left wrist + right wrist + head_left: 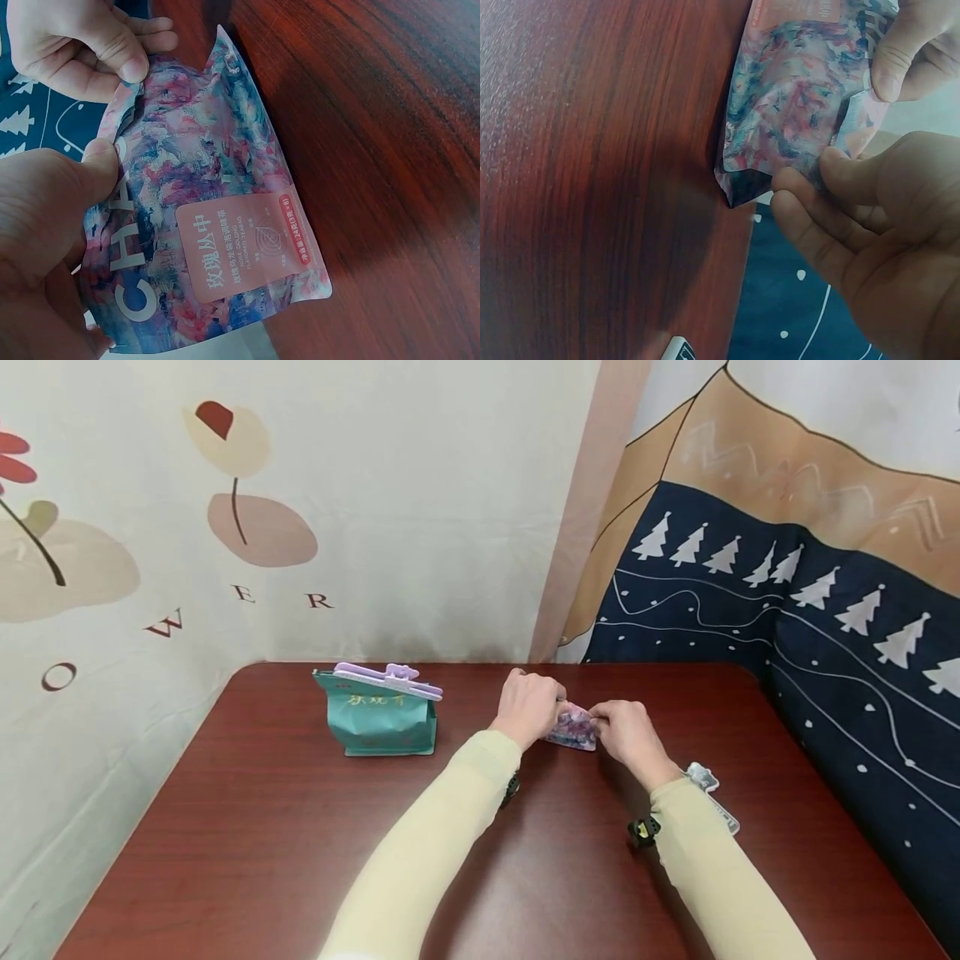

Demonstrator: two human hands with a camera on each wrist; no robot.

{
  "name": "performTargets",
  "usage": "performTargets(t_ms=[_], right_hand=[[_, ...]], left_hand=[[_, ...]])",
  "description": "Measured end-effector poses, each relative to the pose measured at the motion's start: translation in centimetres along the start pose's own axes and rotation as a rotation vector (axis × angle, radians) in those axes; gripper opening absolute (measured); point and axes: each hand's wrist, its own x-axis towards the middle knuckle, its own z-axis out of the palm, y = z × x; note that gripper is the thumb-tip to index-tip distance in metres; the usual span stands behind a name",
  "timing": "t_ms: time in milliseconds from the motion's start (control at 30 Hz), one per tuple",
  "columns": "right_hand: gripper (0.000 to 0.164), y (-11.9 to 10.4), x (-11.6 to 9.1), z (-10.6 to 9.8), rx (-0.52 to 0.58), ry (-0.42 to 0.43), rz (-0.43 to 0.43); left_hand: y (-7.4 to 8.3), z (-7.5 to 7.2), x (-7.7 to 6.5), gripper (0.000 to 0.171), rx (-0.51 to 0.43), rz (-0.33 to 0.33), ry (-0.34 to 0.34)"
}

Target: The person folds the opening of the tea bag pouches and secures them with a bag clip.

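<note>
Both hands are at the top edge of a pink, blue and purple tea pouch (573, 732) near the back of the table. My left hand (528, 703) pinches that edge with its thumb in front, beside the large printed letters in the left wrist view. My right hand (630, 735) pinches the other end of the same edge, its thumb and fingertips on a folded strip in the right wrist view. The pouch front (180, 172) is creased and carries a pink label (240, 244). Most of the pouch's back is hidden.
At the left stands a teal pouch (382, 727) with a lilac sealing clip (386, 679) across its top. A grey-white clip-like item (702, 777) lies partly hidden by the right forearm. The brown table (300, 843) meets printed curtains (435, 527) at the back.
</note>
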Motion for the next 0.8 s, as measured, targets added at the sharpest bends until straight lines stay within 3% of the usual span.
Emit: performTargets(t_ms=[267,467,800], right_hand=[[0.018,0.1,0.3,0.2,-0.015,0.035,-0.013],[0.016,0.2,0.3,-0.1,-0.045,-0.007,0.007],[0.015,0.4,0.2,-0.5,-0.052,-0.020,-0.021]], left_hand=[[-0.1,-0.5,-0.1,0.027,-0.007,0.037,-0.042],[-0.7,-0.6,-0.1,0.032,0.068,0.059,-0.087],[-1.0,-0.6,0.2,0.035,0.015,0.019,-0.074]])
